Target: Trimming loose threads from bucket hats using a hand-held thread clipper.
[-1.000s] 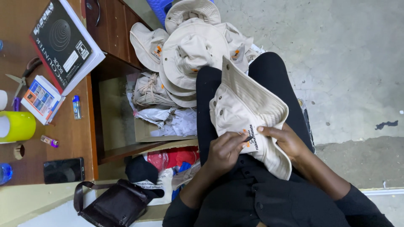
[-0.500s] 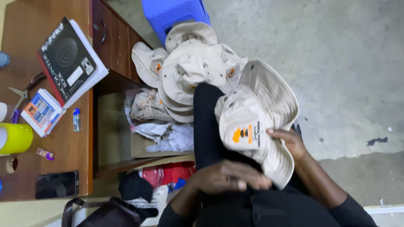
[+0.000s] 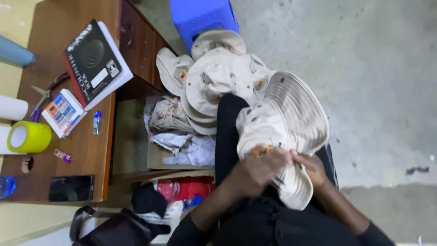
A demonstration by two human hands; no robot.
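Observation:
A cream bucket hat with a wide stitched brim lies on my lap over dark trousers. My left hand presses on its crown, over an orange patch, and is motion-blurred. My right hand grips the brim at the near side. A pile of several similar cream hats sits just beyond my knee, leaning against a blue plastic stool.
A brown wooden desk stands to the left, carrying a black book, a small booklet, scissors, a yellow tape roll and a dark phone. Crumpled bags and cloth fill the shelf beneath. A black bag lies near my left elbow.
My left hand has come up from my lap onto the hat's crown, covering the orange patch. The hat's brim has opened out toward the right.

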